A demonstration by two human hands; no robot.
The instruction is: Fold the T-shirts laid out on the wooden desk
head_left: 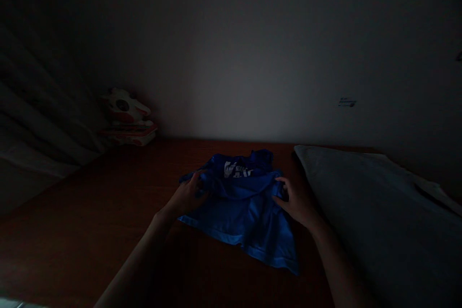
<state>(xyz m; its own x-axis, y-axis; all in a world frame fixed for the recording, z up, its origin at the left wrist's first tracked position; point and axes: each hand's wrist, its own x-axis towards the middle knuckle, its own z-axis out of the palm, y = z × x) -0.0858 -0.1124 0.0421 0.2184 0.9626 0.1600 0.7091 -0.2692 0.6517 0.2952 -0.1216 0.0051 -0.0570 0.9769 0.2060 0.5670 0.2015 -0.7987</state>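
Blue fabric fills the middle of the dim scene: a blue garment (245, 207) lies spread on a reddish-brown bed surface (108, 231), its lower hem nearest the camera and its collar end, with white lettering, farther away. Both forearms reach in from the bottom edge. The left hand (187, 197) rests on the garment's left edge, its grip closed on a bunched fold of the cloth. The right hand (296, 202) sits on the garment's right edge, fingers curled and pinching the fabric there. Just beside the right hand, a pale grey pillow (364, 202) stretches away to the right. Farther back on the left, a white and red object (127, 118), too dark to identify, sits near pale curtains (39, 130). Behind everything stands a plain wall (252, 57).
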